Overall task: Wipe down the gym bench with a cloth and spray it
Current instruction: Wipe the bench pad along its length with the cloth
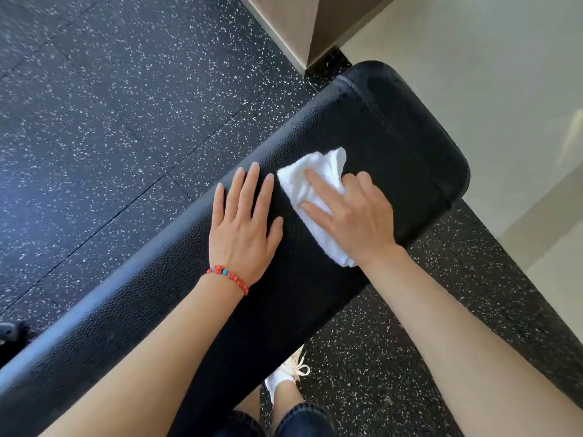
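We see the white cloth [310,190] lying bunched on the black padded top of the bench [394,127], toward the bench's far, rounded end. The cloth's long axis runs from lower right, near the right wrist, to upper left, roughly across the width of the pad. Its far corner points toward the rounded end of the bench.

The right hand [356,216] lies on top of the cloth. We see its index finger and thumb stretched flat over the fabric, while the other fingers [362,181] are curled over the bunched edge of the cloth, so the hand both presses and holds it.

The left hand [243,225] rests palm down on the bare pad just beside the cloth, fingers straight and slightly spread, holding nothing. A red beaded bracelet [228,277] with one blue bead sits on the left wrist.

The bench runs diagonally, from the lower left of the view to the upper right, and its pad has a pebbled surface. It stands on a black rubber floor [110,105] flecked with white. Below the bench's near edge we see a white shoe [288,372] with laces and the hem of dark jeans [299,417]. A pale wall [473,58] and a brown corner panel [303,23] stand beyond the far end.
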A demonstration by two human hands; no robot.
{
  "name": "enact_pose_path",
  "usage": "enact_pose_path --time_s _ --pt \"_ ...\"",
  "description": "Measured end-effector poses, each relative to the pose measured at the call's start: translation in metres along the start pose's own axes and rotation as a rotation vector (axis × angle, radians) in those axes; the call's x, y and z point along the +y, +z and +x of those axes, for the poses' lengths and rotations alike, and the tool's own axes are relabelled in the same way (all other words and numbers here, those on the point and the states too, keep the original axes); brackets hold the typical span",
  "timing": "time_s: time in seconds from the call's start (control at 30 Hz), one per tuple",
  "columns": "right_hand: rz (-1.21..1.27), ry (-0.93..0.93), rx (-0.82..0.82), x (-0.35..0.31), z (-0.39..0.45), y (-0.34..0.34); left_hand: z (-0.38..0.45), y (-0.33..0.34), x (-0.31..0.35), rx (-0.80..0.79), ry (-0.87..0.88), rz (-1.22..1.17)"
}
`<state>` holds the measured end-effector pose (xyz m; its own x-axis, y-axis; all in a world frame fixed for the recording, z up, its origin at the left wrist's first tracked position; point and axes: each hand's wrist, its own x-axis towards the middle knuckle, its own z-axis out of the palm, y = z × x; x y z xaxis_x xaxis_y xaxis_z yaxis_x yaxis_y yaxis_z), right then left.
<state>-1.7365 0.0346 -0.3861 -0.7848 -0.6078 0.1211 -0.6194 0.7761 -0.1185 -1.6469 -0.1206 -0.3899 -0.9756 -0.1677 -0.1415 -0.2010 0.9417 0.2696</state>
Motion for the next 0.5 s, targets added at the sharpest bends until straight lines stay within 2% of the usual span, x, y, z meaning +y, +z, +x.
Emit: enact_pose_path --time_s 0.03,0.13,0.17,0.4,0.5 --pt "-0.002 0.065 -0.018 0.012 0.006 -0.002 0.0 0.001 0.0 0.0 0.001 0.003" --pt "0.065 0.427 -0.07 0.052 0.024 -0.005 -0.001 0.001 -0.001 -0.007 0.001 0.016" --pt "0.059 0.481 -0.073 0.059 0.024 -0.002 0.0 0.001 -0.001 -0.009 0.002 0.017" --pt "0.021 0.299 -0.06 0.031 -0.033 -0.007 0.009 -0.006 0.007 0.055 -0.019 -0.015" --pt "0.005 0.261 -0.014 0.037 -0.026 -0.006 0.029 -0.008 0.021 0.101 -0.017 -0.032"
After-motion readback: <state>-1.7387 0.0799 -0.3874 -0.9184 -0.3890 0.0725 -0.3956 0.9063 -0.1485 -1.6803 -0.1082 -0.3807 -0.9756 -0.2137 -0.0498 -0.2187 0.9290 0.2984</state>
